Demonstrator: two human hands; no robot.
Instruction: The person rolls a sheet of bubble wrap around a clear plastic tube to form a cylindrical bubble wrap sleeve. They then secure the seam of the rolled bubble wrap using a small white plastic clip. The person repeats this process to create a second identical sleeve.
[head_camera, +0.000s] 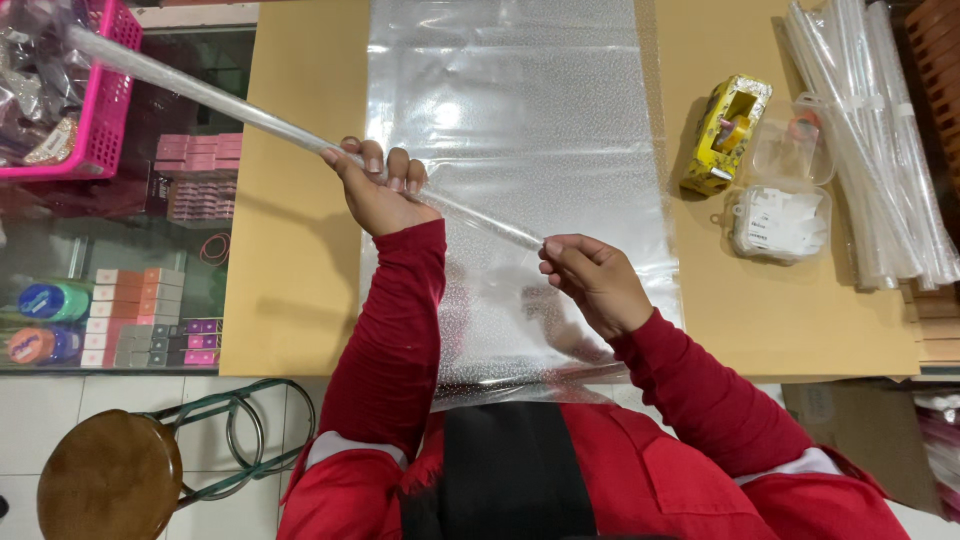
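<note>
Fingers (385, 165) (both hands) grip clear rolled tube (230, 105) — taut.

Your left hand (378, 190) and right hand (590, 280) grip a glossy, clear plastic tube (250, 112). Beneath it lies a shiny, dimpled transparent plastic sheet (510, 110) on matt tan board (290, 250). Right of the sheet sits a glossy yellow tape dispenser (725, 135); left, a pink plastic basket (105, 110).

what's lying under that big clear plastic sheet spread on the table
Under the clear dimpled plastic sheet the tan cardboard tabletop shows through. Its near end is hidden by the left hand, right hand and the long rolled clear plastic tube they hold.
</note>
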